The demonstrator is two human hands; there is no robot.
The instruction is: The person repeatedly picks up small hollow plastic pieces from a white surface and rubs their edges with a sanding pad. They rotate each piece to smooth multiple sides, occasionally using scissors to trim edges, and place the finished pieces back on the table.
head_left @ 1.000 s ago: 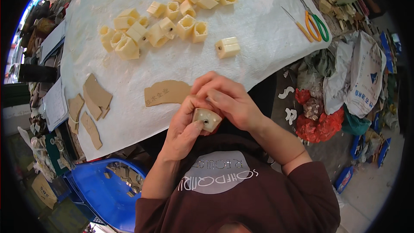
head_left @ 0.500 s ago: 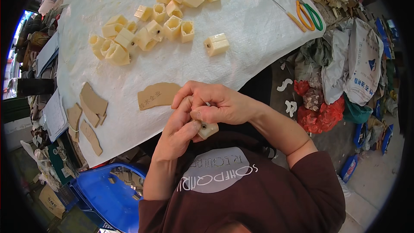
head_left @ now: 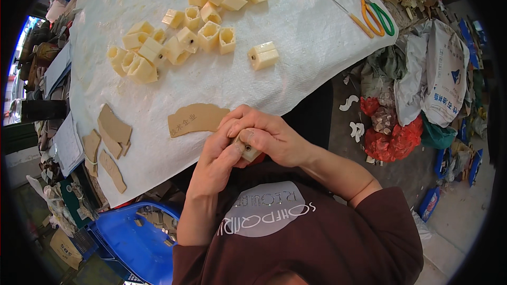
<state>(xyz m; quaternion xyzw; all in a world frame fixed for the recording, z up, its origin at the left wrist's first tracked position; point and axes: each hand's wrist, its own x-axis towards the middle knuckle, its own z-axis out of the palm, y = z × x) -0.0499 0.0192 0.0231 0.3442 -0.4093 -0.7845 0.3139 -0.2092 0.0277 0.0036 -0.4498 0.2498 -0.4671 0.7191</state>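
Observation:
Close to my chest, at the table's near edge, both hands are closed round a cream faceted block with a small dark hole in its end face. My left hand grips its left side, thumb against the face. From the right, my right hand wraps over the top with its thumb pressed on the block. Fingers cover most of the block. A brown cardboard piece with printing lies just beyond my fingers. Farther off, one similar cream block stands apart from a cluster of hollow cream blocks.
White sheeting covers the table. Cut cardboard scraps lie at its left, scissors and a thin pointed tool at far right. A blue basin stands below left; red plastic bags sit on the right.
My right hand has closed in over the block, and its fingers now lie against my left hand. The block has turned slightly and more of it is covered.

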